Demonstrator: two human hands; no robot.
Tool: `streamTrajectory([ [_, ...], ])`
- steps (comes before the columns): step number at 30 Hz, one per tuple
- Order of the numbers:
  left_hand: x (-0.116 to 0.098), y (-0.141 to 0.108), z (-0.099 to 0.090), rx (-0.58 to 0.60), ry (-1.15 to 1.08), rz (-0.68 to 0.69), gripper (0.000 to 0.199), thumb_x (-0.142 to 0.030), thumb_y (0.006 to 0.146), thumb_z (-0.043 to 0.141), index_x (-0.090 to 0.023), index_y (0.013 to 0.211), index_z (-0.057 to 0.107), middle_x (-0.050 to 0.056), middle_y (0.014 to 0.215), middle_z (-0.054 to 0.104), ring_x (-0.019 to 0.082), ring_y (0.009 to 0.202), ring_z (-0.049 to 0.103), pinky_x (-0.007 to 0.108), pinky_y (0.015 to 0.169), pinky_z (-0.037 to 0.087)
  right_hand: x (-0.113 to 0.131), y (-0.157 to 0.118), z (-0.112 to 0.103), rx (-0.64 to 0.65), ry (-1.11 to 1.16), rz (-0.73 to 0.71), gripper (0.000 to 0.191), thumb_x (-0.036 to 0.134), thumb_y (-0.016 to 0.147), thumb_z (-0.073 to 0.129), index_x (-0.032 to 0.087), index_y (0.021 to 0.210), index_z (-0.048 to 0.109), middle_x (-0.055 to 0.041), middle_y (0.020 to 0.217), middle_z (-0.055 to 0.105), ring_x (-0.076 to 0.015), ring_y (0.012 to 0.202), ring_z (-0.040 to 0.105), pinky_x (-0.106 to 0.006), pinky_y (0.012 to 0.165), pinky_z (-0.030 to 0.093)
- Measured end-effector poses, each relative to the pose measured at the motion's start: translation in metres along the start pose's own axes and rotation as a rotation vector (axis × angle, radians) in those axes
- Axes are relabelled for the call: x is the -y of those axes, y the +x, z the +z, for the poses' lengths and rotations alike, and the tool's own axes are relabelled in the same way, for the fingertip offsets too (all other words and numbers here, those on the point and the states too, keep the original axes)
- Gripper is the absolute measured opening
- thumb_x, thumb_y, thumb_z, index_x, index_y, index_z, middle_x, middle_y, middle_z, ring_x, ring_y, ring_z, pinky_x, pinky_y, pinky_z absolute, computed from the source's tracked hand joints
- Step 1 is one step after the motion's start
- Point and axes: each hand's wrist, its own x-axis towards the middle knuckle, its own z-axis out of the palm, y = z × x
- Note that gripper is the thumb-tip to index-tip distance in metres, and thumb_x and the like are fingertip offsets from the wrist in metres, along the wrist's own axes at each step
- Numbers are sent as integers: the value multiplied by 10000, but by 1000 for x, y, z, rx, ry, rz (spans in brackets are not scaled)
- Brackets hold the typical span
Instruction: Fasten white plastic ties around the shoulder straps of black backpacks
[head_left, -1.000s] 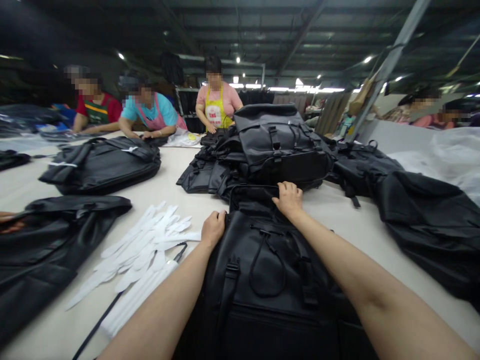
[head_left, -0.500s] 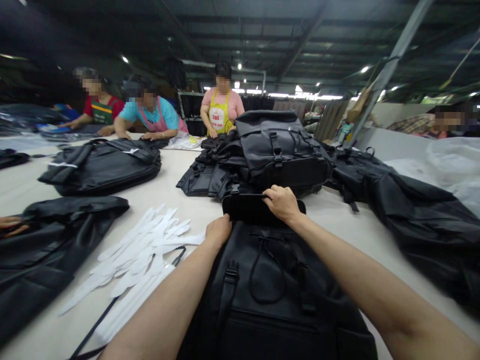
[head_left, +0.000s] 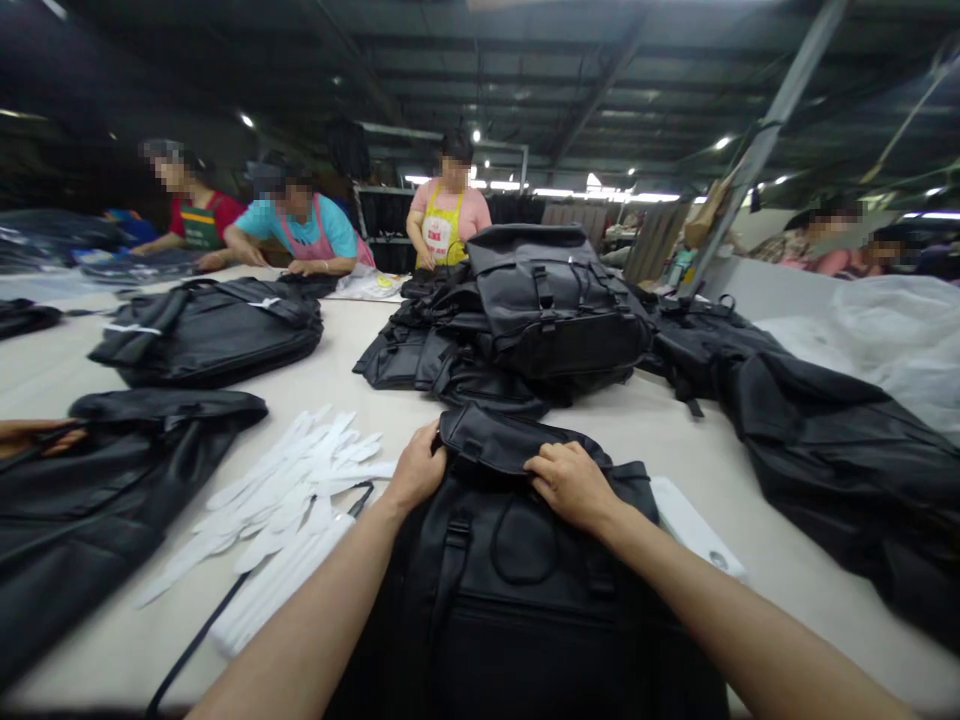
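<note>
A black backpack (head_left: pixel 555 630) lies before me on the table, its front side up, with a drawcord loop and buckled straps showing. Its top flap (head_left: pixel 491 440) is folded down toward me over the upper end. At the flap's front edge, my right hand (head_left: pixel 571 482) is closed with curled fingers pinching the edge. My left hand (head_left: pixel 417 465) is closed at the flap's left corner, thumb against the side; its fingertips are partly hidden behind the flap. To the left lies a heap of white strips (head_left: pixel 300 490).
A pile of black backpacks (head_left: pixel 555 300) stands ahead, another bag (head_left: pixel 217 325) lies back left, and more (head_left: pixel 847 480) are at right. A white box-like device (head_left: pixel 697 530) lies right of my backpack. A co-worker's hand (head_left: pixel 37 437) touches a bag at far left. Several people work across the table.
The flap, raised earlier with its underside showing, has come down toward me over the backpack's top. My right hand moved down with it. The white device at right has come into view.
</note>
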Motion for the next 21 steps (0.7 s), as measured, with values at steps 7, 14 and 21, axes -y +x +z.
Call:
streamTrajectory([
  [7,-18,-20,-7,-315,2,6,417,-225,792,485,-105,1192,472,145,1171,544,239,1145,479,404,990,377,-37,40,-28,-275,-62,410,241,330,867,453,204,979,626,-69,929,582,-197,892,509,-294,765,336],
  [14,-42,-52,-2,-202,224,265,312,-225,779,528,-175,1086,548,111,1195,527,252,1147,467,420,957,405,-18,49,-31,-17,-113,463,306,342,874,390,161,960,622,-130,935,628,-246,893,561,-336,734,388],
  [21,-55,-57,10,-92,286,278,329,-197,785,511,-168,1112,532,108,1150,574,238,1102,508,399,917,427,26,35,20,298,246,611,478,461,688,613,88,986,595,-223,1007,624,-337,942,580,-400,765,418],
])
